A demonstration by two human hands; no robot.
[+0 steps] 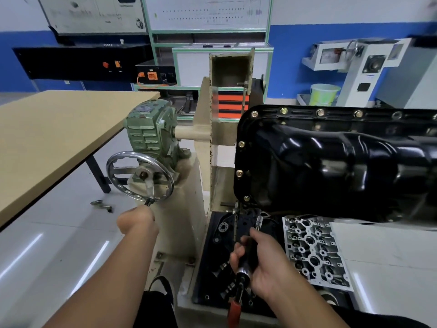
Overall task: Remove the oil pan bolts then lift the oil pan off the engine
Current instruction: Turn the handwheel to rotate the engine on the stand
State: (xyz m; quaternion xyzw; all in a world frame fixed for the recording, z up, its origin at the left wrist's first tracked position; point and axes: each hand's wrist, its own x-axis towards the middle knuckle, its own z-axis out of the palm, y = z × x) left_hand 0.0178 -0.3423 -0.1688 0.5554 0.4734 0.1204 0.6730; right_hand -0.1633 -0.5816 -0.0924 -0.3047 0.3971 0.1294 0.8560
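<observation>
So the black oil pan [335, 162] is sitting up top on the engine, which is flipped over on the stand, filling the right side of the view. Its gold bolts [241, 172] are in place along the left flange and across the far edge. The right hand [262, 261] is below the pan's near-left corner, not touching it, fingers wrapped tight around a ratchet [246, 263] with a socket pointing up and a red-tipped handle hanging down. The left hand [137, 221] is well off to the left of the pan, closed around the crank grip of the chrome handwheel [139, 176] on the green gearbox [151, 129]. A bare cylinder head [312, 249] lies on the stand base just right of the right hand.
</observation>
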